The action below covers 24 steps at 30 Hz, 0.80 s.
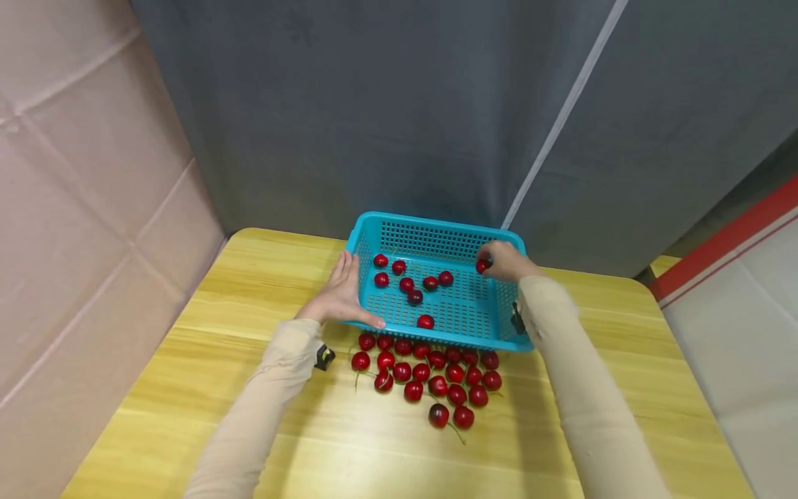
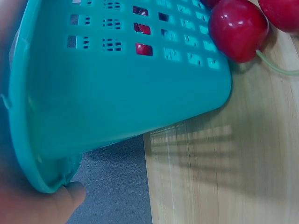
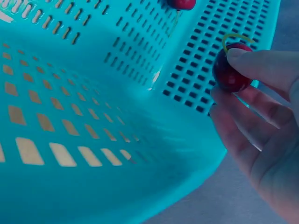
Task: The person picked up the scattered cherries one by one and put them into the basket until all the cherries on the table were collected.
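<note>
A blue plastic basket (image 1: pixel 430 341) with perforated walls holds several red cherries (image 1: pixel 406 285) on its floor. My left hand (image 1: pixel 337 294) rests against the basket's left end, fingers straight along the side and thumb over the front rim. In the left wrist view, part of that hand (image 2: pixel 42 205) touches the rim. Inside the right end, my right hand (image 1: pixel 508 262) pinches a dark red cherry between thumb and fingers. The right wrist view shows this cherry (image 3: pixel 229 70) above the mesh, its green stem curving over the thumb.
Several loose cherries (image 1: pixel 438 385), some with stems, lie on the wooden table (image 1: pixel 249 291) just in front of the basket. A grey curtain (image 1: pixel 349 118) hangs behind the table. On the left is a pale wall (image 1: pixel 75 173); a red-edged white panel (image 1: pixel 748 277) stands right.
</note>
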### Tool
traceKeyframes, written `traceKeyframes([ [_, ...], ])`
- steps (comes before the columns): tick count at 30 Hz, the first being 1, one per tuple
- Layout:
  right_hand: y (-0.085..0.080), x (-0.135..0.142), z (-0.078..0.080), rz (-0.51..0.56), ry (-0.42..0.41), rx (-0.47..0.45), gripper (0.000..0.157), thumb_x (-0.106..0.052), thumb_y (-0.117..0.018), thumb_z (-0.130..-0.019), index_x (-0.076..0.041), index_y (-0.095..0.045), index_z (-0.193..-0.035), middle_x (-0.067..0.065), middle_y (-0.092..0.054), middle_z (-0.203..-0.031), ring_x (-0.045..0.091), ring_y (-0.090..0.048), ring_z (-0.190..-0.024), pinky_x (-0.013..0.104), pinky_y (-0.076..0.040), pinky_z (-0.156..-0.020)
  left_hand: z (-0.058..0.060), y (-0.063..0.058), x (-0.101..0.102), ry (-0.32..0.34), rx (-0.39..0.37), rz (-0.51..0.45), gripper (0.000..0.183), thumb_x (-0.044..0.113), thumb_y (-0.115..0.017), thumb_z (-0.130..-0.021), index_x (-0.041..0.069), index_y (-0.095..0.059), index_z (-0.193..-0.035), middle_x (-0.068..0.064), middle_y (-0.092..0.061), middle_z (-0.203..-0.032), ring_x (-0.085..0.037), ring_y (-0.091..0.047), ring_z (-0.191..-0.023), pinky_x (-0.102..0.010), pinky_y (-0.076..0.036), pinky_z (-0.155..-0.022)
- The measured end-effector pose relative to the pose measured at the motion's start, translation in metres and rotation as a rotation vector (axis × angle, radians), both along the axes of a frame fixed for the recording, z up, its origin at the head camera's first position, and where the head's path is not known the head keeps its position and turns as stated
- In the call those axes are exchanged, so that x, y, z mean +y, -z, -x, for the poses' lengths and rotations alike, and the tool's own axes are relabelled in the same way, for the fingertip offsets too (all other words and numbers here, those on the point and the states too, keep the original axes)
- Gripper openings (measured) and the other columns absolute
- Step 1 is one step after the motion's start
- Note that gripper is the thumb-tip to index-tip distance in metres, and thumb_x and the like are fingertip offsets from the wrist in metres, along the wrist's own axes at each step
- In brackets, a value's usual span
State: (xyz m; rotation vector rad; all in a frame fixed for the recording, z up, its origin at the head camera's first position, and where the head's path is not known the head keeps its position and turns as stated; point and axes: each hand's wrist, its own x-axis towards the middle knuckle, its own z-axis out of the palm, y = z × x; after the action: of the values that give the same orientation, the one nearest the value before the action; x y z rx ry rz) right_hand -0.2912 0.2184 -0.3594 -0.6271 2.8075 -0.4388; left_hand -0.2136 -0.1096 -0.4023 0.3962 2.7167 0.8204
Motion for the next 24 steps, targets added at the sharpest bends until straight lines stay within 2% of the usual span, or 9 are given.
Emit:
traceKeyframes([
  [9, 0.005, 0.009, 0.001, 0.036, 0.025, -0.012, 0.038, -0.002, -0.063, -0.079, 0.009, -0.055, -0.114, 0.026, -0.056, -0.111, 0.038, -0.052, -0.103, 0.047, -0.046, -0.085, 0.001, 0.0, 0.002, -0.001, -0.007, -0.011, 0.139, 0.059, -0.078, -0.053, 0.0, 0.011, -0.142, -0.016, 0.022, -0.148, -0.026, 0.023, -0.135, -0.046, -0.003, -0.111],
  [15, -0.003, 0.007, -0.005, 0.045, 0.023, 0.025, 0.042, -0.008, -0.065, -0.081, 0.005, -0.052, -0.119, 0.024, -0.049, -0.119, 0.036, -0.054, -0.097, 0.046, -0.046, -0.085, 0.001, -0.002, 0.0, 0.002, -0.013, 0.0, 0.14, 0.061, -0.077, -0.053, 0.0, 0.012, -0.142, -0.016, 0.022, -0.148, -0.026, 0.023, -0.135, -0.046, -0.002, -0.111],
  [20, -0.014, 0.004, -0.021, 0.079, 0.03, 0.044, 0.044, -0.011, -0.065, -0.082, 0.002, -0.051, -0.121, 0.022, -0.046, -0.122, 0.037, -0.051, -0.104, 0.048, -0.046, -0.085, 0.001, -0.002, 0.0, 0.001, -0.009, 0.0, 0.14, 0.061, -0.077, -0.053, -0.001, 0.011, -0.142, -0.016, 0.021, -0.148, -0.026, 0.022, -0.135, -0.046, -0.003, -0.111],
  [24, -0.023, 0.0, -0.045, 0.1, 0.004, 0.109, 0.047, -0.015, -0.066, -0.082, 0.001, -0.051, -0.123, 0.019, -0.048, -0.118, 0.035, -0.049, -0.105, 0.048, -0.045, -0.087, 0.001, -0.002, 0.0, 0.004, -0.004, -0.004, 0.139, 0.06, -0.077, -0.053, -0.001, 0.01, -0.142, -0.017, 0.021, -0.148, -0.027, 0.022, -0.135, -0.047, -0.003, -0.11],
])
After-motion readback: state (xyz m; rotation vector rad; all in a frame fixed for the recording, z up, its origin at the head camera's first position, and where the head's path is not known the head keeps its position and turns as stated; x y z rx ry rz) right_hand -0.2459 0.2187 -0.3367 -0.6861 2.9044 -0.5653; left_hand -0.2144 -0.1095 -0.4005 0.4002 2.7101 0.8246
